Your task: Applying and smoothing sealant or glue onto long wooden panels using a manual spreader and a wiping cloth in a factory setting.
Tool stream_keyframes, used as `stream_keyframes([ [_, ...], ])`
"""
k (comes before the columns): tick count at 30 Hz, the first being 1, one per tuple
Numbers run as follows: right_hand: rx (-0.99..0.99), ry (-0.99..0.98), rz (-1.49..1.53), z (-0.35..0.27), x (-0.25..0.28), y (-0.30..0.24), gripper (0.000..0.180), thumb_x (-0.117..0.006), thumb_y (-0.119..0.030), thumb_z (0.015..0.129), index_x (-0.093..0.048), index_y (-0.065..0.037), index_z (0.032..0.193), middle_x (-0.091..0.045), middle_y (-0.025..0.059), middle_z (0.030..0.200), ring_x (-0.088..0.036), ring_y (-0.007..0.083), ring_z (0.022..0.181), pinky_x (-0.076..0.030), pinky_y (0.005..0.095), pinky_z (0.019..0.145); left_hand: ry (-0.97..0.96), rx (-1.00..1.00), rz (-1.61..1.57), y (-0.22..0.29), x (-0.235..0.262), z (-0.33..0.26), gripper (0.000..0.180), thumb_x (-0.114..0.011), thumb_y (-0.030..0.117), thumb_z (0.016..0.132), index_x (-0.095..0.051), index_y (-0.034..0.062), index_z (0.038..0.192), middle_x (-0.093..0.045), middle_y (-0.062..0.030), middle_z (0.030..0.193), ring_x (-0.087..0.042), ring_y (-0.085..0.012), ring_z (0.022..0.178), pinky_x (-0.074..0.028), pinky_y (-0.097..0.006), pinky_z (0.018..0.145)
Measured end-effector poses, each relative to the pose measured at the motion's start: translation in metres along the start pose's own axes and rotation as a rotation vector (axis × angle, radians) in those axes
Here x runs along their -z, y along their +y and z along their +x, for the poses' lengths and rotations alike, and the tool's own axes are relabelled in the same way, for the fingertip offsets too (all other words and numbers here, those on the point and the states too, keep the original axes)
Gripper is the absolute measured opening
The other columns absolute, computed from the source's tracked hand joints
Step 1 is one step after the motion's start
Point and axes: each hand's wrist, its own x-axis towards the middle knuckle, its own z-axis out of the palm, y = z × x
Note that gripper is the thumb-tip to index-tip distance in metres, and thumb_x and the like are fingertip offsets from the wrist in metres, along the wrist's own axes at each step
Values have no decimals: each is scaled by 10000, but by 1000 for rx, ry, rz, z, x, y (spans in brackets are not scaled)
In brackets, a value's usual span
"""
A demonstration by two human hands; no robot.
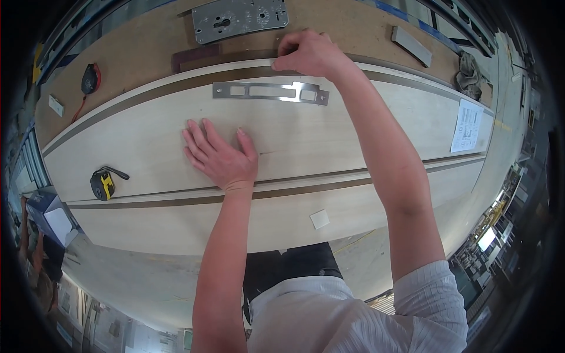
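The left hand (220, 156) was laid flat, palm down and fingers spread, on the face of the pale wooden panel (329, 132), gripping nothing. The right hand (306, 53) was reached over the far edge of the panel, fingers curled together at that edge; what, if anything, was pinched beneath them could not be told. The right forearm was stretched well forward across the panel, the left arm brought straight up from the lower edge.

The metal strike plate (271, 92) was seen lying on the panel just beside the far edge, between the two hands and touched by neither. A larger grey lock body (238, 19) was noted beyond the panel on the brown bench, and a dark wooden block (195, 57) near it. A yellow-and-black tape measure (103, 183) lay on the panel to the left.

Judgement: steady downward pressure from the flat hand would be needed so the panel is not shifted while the far edge is handled, and the loose plate should be left undisturbed
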Motion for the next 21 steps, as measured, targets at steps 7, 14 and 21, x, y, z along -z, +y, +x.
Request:
stream_keyframes([
  [7,3,-53,-3,-3,5,2,452,-829,-505,715,-784,-198,1043,-745,56,1083,-579,313,1207,-502,435,1035,-5,1,3,1,0,-1,687,-570,402,978,-409,-5,1508,-347,-223,1617,-267,-431,1526,-186,-590,1230],
  [14,9,-34,-43,3,4,13,470,-806,-549,721,-785,-214,1049,-739,49,1115,-549,357,1243,-448,471,1100,-3,0,-3,3,-1,0,689,-571,402,978,-405,-6,1508,-343,-221,1619,-265,-431,1527,-186,-590,1230],
  [21,2,-16,-91,1,-1,-4,461,-825,-532,722,-786,-199,1039,-734,54,1128,-582,310,1213,-473,453,1076,-4,3,21,-1,0,-1,707,-587,416,953,-425,-11,1493,-351,-229,1616,-281,-439,1520,-203,-601,1219],
])
